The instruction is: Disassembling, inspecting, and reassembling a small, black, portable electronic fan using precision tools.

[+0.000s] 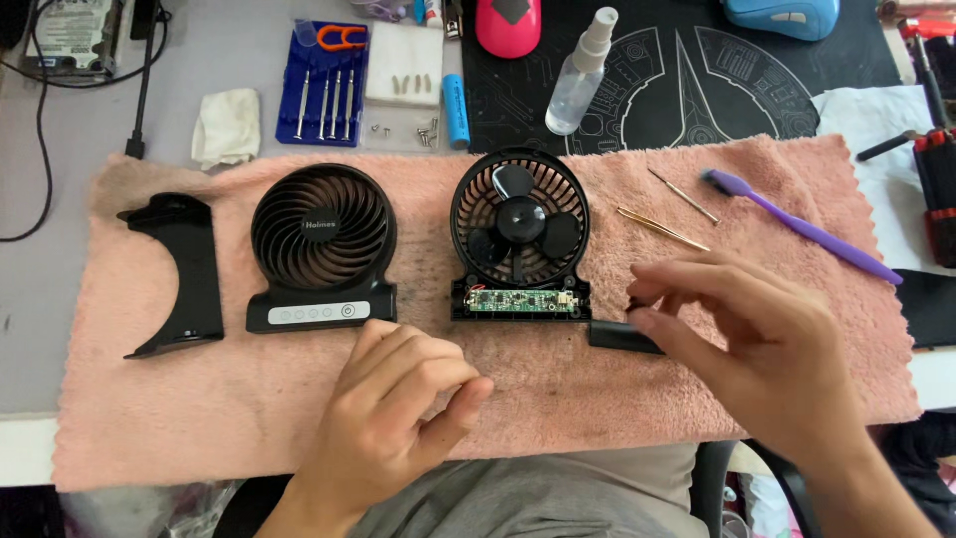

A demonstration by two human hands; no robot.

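On a pink towel [767,399] lies a small black fan taken apart. Its front grille [324,244] with a row of white buttons sits left of centre. The rear half [518,234] shows the blades and a bare green circuit board [518,300]. My right hand [747,339] pinches a small flat black part [622,336] just right of the circuit board. My left hand [393,399] rests on the towel below the front grille, fingers curled, with nothing in it. A black curved stand [179,274] lies at the far left.
Tweezers [662,229], a thin metal probe [682,194] and a purple brush [807,229] lie on the towel's right. Behind it are a blue screwdriver set [324,95], loose screws [426,130], a blue battery [455,110], a clear spray bottle [580,75] and a crumpled cloth [227,125].
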